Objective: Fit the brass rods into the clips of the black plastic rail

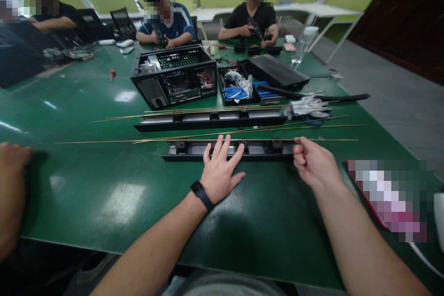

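My left hand (222,173), with a dark watch on the wrist, lies with fingers spread over the nearer black channel (187,157). Its fingertips reach across the channel's middle. Black blocks sit inside this long, narrow channel, one of them (181,146) near the left end. At the right end, my right hand (314,162) is closed, thumb and forefinger pinched at a thin brass-coloured rod (97,142). That rod runs along the channel's back edge and sticks out past both ends. The exact grip is partly hidden by the fingers.
Behind lies a second black channel (208,123) with more thin rods. Farther back are a computer case (173,78), a box of gloves (239,88), a loose glove (308,107) and a black tube (347,97). Co-workers sit across the green table; another person's hand (14,162) rests at left.
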Available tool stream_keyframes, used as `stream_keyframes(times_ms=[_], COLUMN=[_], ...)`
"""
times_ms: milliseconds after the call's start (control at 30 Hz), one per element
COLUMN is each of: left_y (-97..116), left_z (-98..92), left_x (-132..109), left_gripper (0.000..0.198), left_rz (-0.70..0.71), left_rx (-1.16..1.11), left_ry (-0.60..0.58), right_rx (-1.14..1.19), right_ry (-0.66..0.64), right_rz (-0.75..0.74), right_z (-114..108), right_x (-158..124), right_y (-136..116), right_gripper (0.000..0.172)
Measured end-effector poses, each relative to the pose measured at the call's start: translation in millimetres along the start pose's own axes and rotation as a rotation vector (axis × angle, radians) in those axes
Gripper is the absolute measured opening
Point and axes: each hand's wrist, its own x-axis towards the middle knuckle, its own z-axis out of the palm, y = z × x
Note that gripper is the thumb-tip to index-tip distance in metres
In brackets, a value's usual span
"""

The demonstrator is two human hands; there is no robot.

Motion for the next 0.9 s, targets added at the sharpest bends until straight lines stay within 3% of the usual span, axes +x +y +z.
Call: stream_keyframes(times_ms=[267, 600, 900], left_y=[-0.7, -0.6, -1.7], left_z=[0.3, 1.4, 1.6], left_x=[-0.3, -0.1, -0.9], left_gripper=[0.086, 0.087, 0.089], left_rz=[-0.002, -0.002, 0.001], left_rx=[0.005, 0.005, 0.012], left_ry=[0.003, 0.009, 0.014], right_rx=[-0.023, 0.006, -0.018], right_ry=[-0.052, 0.034, -0.034], right_rz=[-0.032, 0.014, -0.01], right_z=[0.0, 4.6, 0.2], right_x=[-0.9, -4.8, 0.3], right_y=[3.2, -3.5, 0.9], right_gripper=[0.032, 0.018, 0.029])
